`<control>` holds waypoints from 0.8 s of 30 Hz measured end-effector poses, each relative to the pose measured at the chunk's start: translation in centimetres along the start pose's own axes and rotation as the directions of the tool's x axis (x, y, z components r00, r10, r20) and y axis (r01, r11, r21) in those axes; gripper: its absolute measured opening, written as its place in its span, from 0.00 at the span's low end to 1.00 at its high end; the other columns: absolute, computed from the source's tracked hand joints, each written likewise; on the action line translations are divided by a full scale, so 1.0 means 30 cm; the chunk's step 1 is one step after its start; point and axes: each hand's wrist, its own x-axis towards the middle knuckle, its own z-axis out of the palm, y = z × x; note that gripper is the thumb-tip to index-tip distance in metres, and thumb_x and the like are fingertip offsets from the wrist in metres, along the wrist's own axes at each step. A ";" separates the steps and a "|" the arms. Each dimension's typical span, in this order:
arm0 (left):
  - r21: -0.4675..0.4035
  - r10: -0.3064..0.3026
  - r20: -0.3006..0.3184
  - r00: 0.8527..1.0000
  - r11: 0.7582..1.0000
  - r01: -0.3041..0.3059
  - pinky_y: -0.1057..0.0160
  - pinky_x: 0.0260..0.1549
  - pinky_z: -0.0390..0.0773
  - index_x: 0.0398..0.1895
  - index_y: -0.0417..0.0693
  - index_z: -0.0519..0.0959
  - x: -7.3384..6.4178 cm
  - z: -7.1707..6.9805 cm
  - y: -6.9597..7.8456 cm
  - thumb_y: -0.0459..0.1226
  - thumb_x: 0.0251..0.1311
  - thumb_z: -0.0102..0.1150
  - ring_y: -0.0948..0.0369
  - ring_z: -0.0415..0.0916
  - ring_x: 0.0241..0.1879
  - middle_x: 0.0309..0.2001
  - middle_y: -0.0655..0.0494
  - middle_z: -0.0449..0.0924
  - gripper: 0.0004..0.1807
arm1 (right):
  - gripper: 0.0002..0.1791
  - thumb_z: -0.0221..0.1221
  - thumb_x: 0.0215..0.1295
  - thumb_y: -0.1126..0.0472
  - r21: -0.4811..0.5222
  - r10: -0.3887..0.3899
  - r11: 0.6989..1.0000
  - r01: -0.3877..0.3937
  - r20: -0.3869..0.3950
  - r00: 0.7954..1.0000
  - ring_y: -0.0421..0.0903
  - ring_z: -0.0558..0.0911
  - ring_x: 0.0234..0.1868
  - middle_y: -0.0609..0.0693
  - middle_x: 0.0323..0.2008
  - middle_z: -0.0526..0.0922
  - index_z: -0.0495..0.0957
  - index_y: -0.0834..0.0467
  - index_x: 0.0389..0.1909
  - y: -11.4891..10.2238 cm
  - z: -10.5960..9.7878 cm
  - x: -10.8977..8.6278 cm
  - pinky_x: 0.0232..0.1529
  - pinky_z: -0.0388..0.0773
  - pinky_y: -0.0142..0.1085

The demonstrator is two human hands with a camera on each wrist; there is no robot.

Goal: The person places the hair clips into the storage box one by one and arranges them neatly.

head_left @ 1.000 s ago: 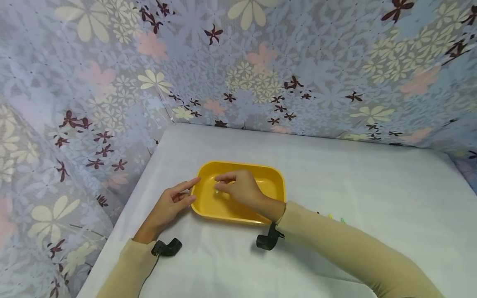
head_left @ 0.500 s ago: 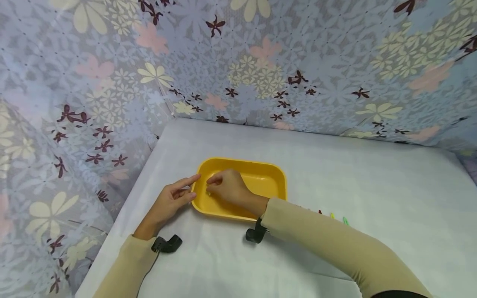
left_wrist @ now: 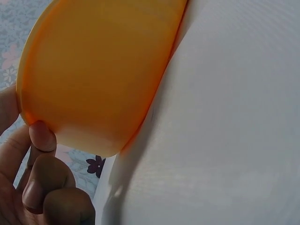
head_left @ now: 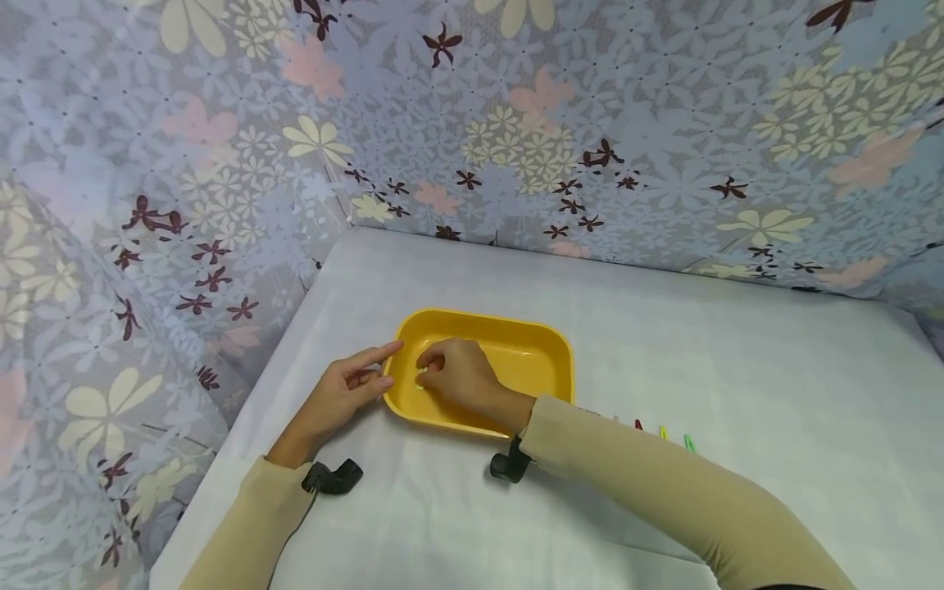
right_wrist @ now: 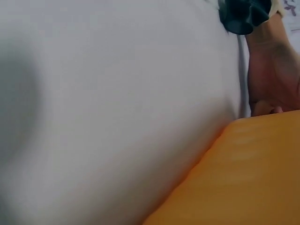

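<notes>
A yellow plastic tray (head_left: 542, 328) lies on the white-covered table. At its left end, my left hand (head_left: 335, 401) holds the rim with index finger and thumb; in the left wrist view, curled fingers (left_wrist: 42, 136) meet the tray's outer wall (left_wrist: 103, 70). My right hand (head_left: 465, 377) is inside the tray's left half. Between its thumb and index finger it pinches a small pale clothespin (head_left: 420, 382), mostly covered by the fingers. The right wrist view shows the tray's wall (right_wrist: 239, 173) and part of my left hand (right_wrist: 272, 79), with the right hand out of sight.
On the table right of the tray, partly behind the right sleeve, lie several small clothespins, among them a red clothespin (head_left: 638, 424), a yellow clothespin (head_left: 663, 432) and a green clothespin (head_left: 689, 443). Flowered fabric (head_left: 442, 123) hangs behind and at the left.
My right hand moved left and lower in the tray with the clothespin, then stayed near its left end. My left hand keeps its place on the rim. The head view shifted slightly.
</notes>
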 end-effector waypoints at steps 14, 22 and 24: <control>-0.042 -0.022 -0.007 1.000 0.999 0.022 0.71 0.25 0.67 0.72 0.38 0.70 0.011 0.012 -0.008 0.30 0.70 0.60 0.67 0.61 0.24 0.37 0.49 0.69 0.28 | 0.15 0.68 0.68 0.57 0.156 -0.156 0.970 0.187 -0.195 0.968 0.47 0.79 0.22 0.46 0.38 0.84 0.87 0.48 0.54 -0.132 -0.411 -0.188 0.24 0.75 0.34; -0.040 -0.021 -0.007 1.000 0.999 0.021 0.70 0.25 0.67 0.72 0.36 0.69 -0.008 0.011 -0.010 0.28 0.70 0.60 0.66 0.61 0.24 0.36 0.51 0.66 0.28 | 0.15 0.69 0.67 0.59 0.020 -0.095 0.993 0.114 -0.427 0.899 0.44 0.83 0.22 0.44 0.43 0.84 0.87 0.46 0.54 -0.025 -0.626 -0.473 0.20 0.69 0.34; -0.039 -0.015 -0.013 1.000 0.999 0.015 0.70 0.25 0.67 0.72 0.37 0.70 -0.004 0.008 -0.002 0.28 0.70 0.60 0.66 0.61 0.24 0.36 0.51 0.66 0.28 | 0.15 0.69 0.67 0.60 0.002 -0.056 0.998 0.064 -0.466 0.883 0.42 0.81 0.21 0.42 0.43 0.84 0.87 0.48 0.53 0.032 -0.652 -0.531 0.18 0.67 0.34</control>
